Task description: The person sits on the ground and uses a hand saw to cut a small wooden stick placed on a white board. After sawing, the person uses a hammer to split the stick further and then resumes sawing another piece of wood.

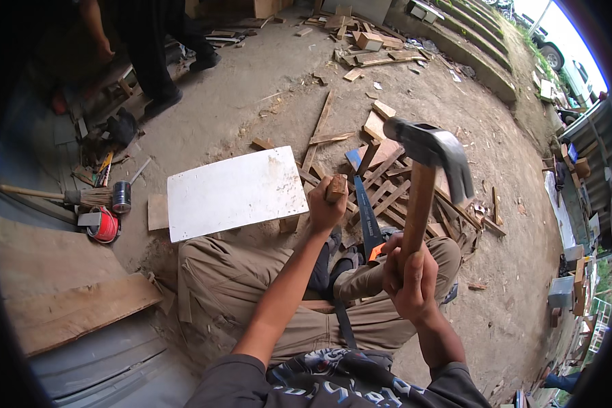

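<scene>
My right hand [412, 277] is closed round the lower part of a claw hammer's wooden handle. The claw hammer [421, 194] is held upright, its dark metal head high and its claw to the right. My left hand [325, 208] grips a short wooden stick [336, 188], whose rough brown end shows above the fist; the rest of it is hidden. Left of that hand lies a white board [234, 194] with stained, chipped edges. A handsaw [367, 221] with a dark blade and orange handle rests between my two hands, near my shoes.
A pile of wooden strips [391, 183] spreads beyond my legs. To the left are a broom [95, 197], a paint can [121, 196], a red coil [104, 226] and a plank [92, 314]. Another person's dark trouser leg [146, 51] stands at far left. Wood scraps [381, 51] lie farther off.
</scene>
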Available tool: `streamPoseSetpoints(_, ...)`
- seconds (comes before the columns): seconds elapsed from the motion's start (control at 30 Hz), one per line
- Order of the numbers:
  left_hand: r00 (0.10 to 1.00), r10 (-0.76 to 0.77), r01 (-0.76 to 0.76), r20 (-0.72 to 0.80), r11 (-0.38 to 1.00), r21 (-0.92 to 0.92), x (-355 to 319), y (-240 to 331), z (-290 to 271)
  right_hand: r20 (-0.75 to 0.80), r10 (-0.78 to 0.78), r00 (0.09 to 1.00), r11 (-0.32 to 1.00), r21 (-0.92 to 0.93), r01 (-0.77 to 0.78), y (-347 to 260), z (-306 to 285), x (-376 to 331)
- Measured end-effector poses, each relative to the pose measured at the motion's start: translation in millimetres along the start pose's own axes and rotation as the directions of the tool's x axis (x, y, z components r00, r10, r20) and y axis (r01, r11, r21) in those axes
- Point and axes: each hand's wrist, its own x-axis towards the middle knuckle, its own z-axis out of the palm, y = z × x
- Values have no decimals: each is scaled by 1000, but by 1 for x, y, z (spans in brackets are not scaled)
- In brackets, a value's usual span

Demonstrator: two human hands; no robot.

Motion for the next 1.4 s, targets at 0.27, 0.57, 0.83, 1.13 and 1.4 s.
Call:
streamPoseSetpoints(0.27,1000,-2,2,-4,999,-35,6,-13,-3,11,238,971,971,23,-238,3,-2,-10)
streamPoseSetpoints(0.57,1000,-5,5,-30,1000,5,13,-12,-1,57,186,981,972,-154,-176,36,2,7)
streamPoseSetpoints(0.83,997,-73,73,-20,996,44,22,-9,-7,-34,105,994,979,181,-98,-22,-5,-7)
streamPoseSetpoints(1.13,997,-70,71,18,997,-15,20,-15,-5,-3,270,963,936,-235,-263,36,-20,23)
streamPoseSetpoints(1.4,955,34,53,295,958,-282,18,-12,-20,-390,201,899,973,-27,-229,135,-48,35)
